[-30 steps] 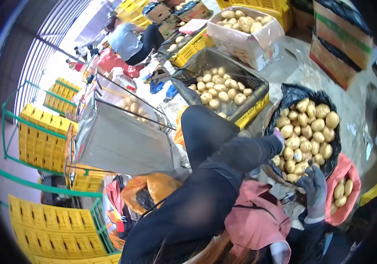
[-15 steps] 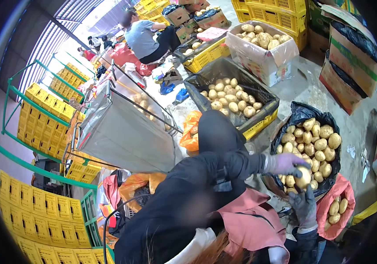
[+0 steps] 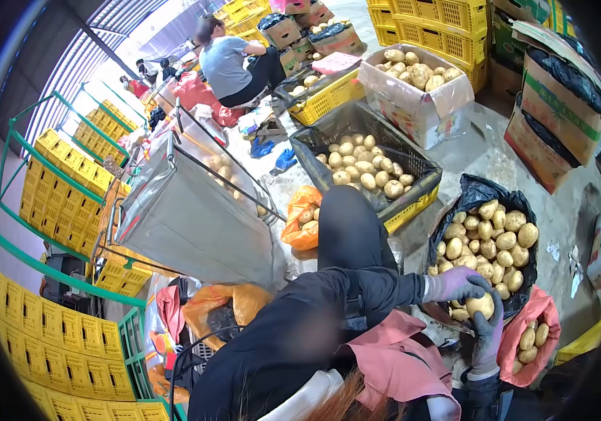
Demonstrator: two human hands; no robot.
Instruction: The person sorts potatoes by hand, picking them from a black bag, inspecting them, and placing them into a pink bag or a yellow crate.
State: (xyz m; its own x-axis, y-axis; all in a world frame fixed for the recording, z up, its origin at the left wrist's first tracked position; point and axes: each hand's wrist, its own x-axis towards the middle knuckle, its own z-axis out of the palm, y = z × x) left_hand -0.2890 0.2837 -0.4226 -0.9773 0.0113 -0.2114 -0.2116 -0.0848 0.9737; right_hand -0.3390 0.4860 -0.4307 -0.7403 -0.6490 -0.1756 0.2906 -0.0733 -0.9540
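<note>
Between my gloved hands is a large pale potato, just over the near edge of a box lined with black plastic and full of potatoes. My left hand, in a purple-and-grey glove, grips it from above with curled fingers. From below, my right hand closes its grey fingertips around the potato's lower side. A pink bag holding a few potatoes stands right beside my right hand.
Ahead lies a black-lined yellow crate of potatoes, with a white box of potatoes behind it. Cardboard boxes stand at right. An orange bag and a grey fabric bin are at left. A person sits farther back.
The potato has moved slightly down towards me. My right hand has closed around its lower side, while my left hand keeps its grip. The view has shifted a little.
</note>
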